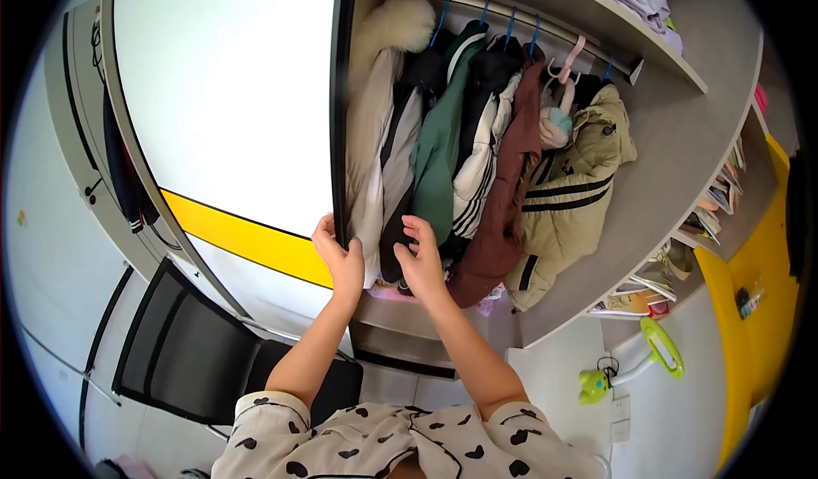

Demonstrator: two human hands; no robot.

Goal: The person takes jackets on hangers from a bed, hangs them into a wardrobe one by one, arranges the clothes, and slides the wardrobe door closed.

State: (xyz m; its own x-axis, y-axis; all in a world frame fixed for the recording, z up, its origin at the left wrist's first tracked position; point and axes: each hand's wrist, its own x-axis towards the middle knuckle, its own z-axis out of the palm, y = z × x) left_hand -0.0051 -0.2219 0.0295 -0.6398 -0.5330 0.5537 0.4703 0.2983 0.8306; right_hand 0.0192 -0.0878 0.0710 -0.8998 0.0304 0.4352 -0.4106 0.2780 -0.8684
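My left hand [342,262] is at the black edge of a white sliding wardrobe door [230,78] with a yellow stripe. Its fingers lie over the door's front and its thumb is on the inner side, so the edge sits between them. My right hand [421,262] is raised before the hanging clothes, fingers curved and apart, holding nothing. It is nearest a grey and black jacket [399,164] and a green jacket [436,159]. Beside the door hangs a long cream coat [368,155] with a fluffy collar. Whether my right fingertips touch the cloth I cannot tell.
Further right on the rail [511,10] hang a white and black jacket [481,168], a maroon coat [509,189] and a khaki padded jacket [573,198]. A black chair [192,351] stands at the left. A green desk lamp [596,385] and book shelves [648,287] are at the right.
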